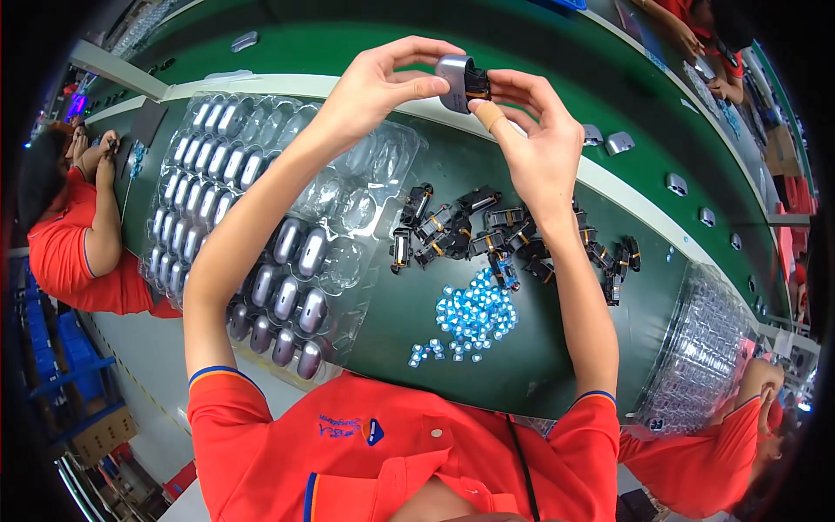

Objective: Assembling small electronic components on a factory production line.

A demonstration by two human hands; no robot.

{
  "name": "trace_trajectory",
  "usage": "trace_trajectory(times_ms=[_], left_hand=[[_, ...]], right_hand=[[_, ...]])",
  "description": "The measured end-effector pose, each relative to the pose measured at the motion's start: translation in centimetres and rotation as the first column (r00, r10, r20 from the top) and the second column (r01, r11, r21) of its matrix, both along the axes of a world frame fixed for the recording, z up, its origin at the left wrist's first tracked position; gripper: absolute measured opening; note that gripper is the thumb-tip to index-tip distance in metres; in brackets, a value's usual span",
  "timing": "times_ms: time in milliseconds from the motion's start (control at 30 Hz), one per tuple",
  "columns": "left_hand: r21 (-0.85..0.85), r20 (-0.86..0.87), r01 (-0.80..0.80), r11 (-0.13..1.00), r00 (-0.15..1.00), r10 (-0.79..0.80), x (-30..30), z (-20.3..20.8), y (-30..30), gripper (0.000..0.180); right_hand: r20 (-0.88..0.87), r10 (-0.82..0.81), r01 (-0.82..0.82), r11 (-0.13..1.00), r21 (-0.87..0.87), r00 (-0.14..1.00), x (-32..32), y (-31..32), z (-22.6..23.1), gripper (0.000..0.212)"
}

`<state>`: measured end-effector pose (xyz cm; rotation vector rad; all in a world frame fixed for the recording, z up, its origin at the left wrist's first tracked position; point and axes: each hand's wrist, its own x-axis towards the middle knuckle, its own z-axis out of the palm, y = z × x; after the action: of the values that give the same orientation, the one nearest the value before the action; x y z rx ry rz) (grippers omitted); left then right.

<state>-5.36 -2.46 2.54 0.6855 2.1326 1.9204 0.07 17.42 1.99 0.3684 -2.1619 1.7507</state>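
Well beyond the heap of tiny blue-and-white pieces (477,306) on the green bench (539,370), and raised above it, the person has a grey shell (453,87) and a black insert (477,84) between both hands. The left hand (383,78) pinches the shell, thumb on its side and fingers curled over toward its top; the right hand (535,122) is half closed around the insert, fingertips and thumb at its outer end (that thumb wears a tan wrap (491,117), I notice). The insert sits at the shell's open side, though how deep it goes I can't tell. Just past the heap lies a scatter of loose black units (433,224), the nearest one right at its edge, the others trailing off to its right. Left of the heap stands a clear tray (342,261), its pockets partly filled with rows of grey casings (285,297); well to the heap's right are stacked clear trays (696,348). Much farther beyond it, a few stray grey parts (619,143) lie on a green strip (330,43).
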Motion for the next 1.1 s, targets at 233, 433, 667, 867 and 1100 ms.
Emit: trace_trajectory(times_ms=[233,433,667,867,1100], left_hand=[[0.006,-0.014,-0.010,1.000,1.000,0.010,0.3,-0.2,0.5,0.039],[0.017,-0.028,-0.044,0.999,0.999,0.045,0.4,-0.1,0.2,0.039],[0.093,-0.003,0.085,0.992,0.996,-0.086,1.4,-0.1,0.2,0.036],[0.060,-0.135,0.156,0.986,0.980,-0.147,2.6,-0.1,-1.0,0.034],[-0.203,-0.423,-0.088,0.975,0.906,-0.006,2.2,0.2,-4.4,0.032]], right_hand=[[0.030,-0.080,0.083,0.988,-0.129,0.996,0.8,-0.5,-0.8,0.032],[0.062,-0.007,0.016,0.990,-0.142,0.998,0.3,-0.5,-0.7,0.033],[0.199,0.536,-0.300,0.701,-0.647,0.820,-0.4,0.6,-1.5,0.048],[0.182,0.793,-0.476,0.513,-0.715,0.582,0.2,0.3,-1.6,0.052],[0.251,0.500,-0.458,0.864,-0.209,0.829,-2.3,-1.5,-2.0,0.038]])
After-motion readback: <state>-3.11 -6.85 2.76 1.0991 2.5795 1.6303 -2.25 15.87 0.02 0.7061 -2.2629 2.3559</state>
